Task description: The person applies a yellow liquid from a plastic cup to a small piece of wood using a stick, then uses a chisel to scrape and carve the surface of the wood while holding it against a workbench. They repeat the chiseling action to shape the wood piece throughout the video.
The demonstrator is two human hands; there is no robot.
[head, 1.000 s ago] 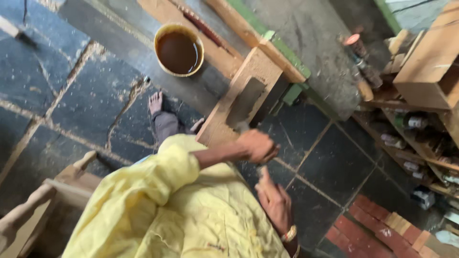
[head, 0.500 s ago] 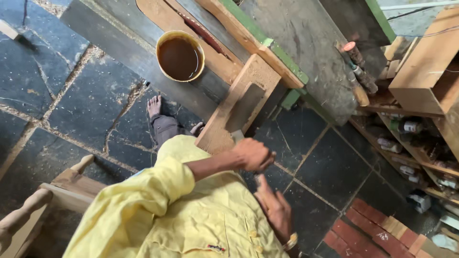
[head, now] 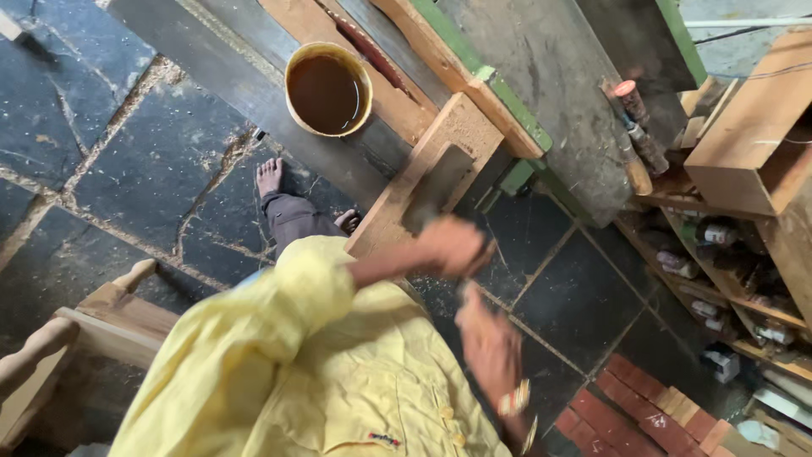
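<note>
Two hands meet in front of a person in a loose yellow long-sleeved shirt (head: 296, 381), seen from above. Which is the left and which the right hand is hard to be sure of from this angle; going by the body, the upper one with the pushed-up yellow sleeve reads as the left hand (head: 455, 245) and the lower one with the pale wristband as the right hand (head: 486, 343). The left forearm stretches out bare from the elbow, and its hand curls into a loose fist over the near end of a pale rectangular wooden block with a dark recessed panel (head: 440, 173). Motion blur smears the fingers, so I cannot tell whether they grip the block or only rest against it. The right hand hangs just below, palm turned sideways, also blurred; its fingers look partly bent, and whether it holds anything cannot be made out.

The wooden block lies slanted on the dark stone-tile floor (head: 110, 161), its far end leaning on a green-edged wooden plank (head: 461, 72). Near it stands a round yellow bucket of dark brown liquid (head: 328, 89). One bare foot (head: 271, 176) shows past the shirt; the other is mostly hidden. Shelves of small bottles (head: 719, 271) blur at the right, and red bricks (head: 626, 410) are cut off by the lower edge.
</note>
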